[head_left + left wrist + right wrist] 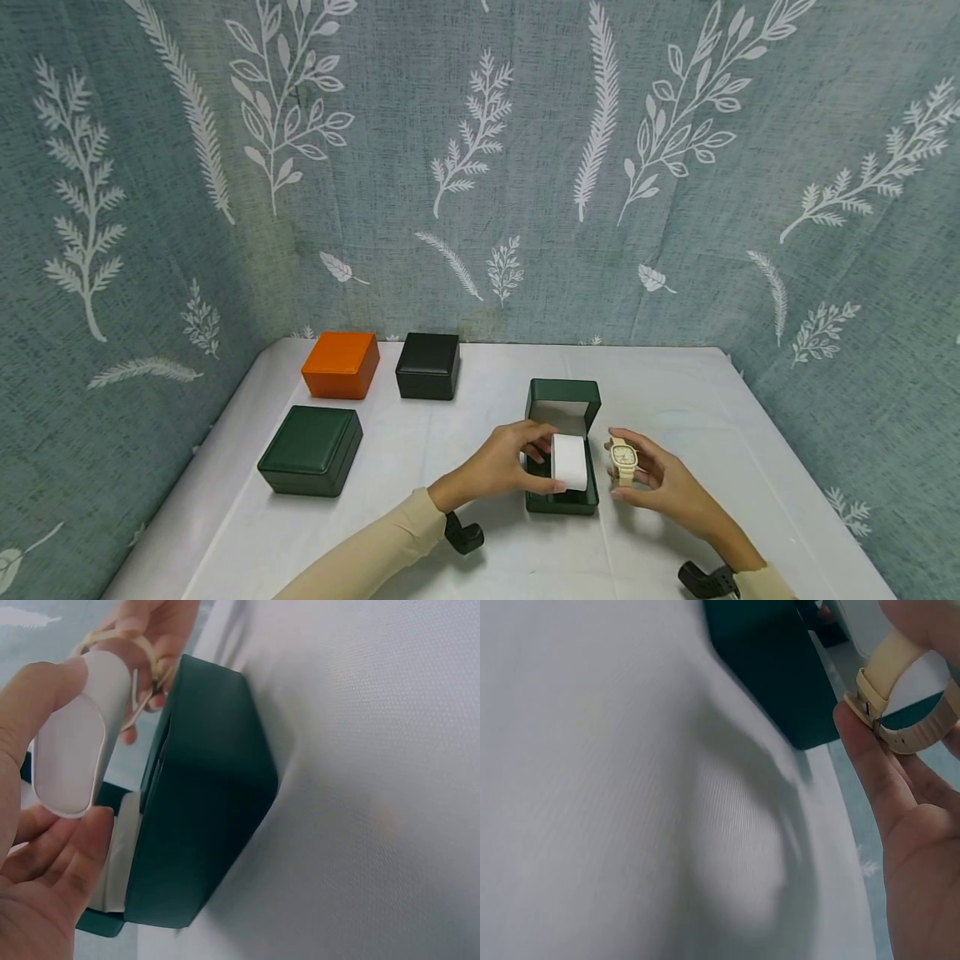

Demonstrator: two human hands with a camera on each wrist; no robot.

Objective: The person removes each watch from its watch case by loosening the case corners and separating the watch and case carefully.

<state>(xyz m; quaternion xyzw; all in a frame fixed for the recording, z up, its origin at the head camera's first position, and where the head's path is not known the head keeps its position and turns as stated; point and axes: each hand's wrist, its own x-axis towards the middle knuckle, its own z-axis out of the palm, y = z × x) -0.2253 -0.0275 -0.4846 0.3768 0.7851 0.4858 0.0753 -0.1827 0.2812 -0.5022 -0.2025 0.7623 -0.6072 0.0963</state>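
A green watch box (562, 392) stands with its lid raised on the right half of the table. Over its base my left hand (510, 462) pinches a white watch cushion (569, 461) between thumb and fingers. The left wrist view shows the cushion's rounded flat end (69, 761) between the thumb above and the fingertips below. Just right of the box, my right hand (656, 479) holds a cream watch (623, 457) with its dial upward. Seen from the right wrist, its strap (896, 664) forms a buckled loop with nothing inside it.
To the left on the white table (480, 550) sit three closed boxes: an orange one (339, 364), a black one (426, 365) and a larger green one (309, 448). A leaf-patterned cloth (390, 167) hangs behind and at both sides. Each wrist wears a black camera mount (463, 535).
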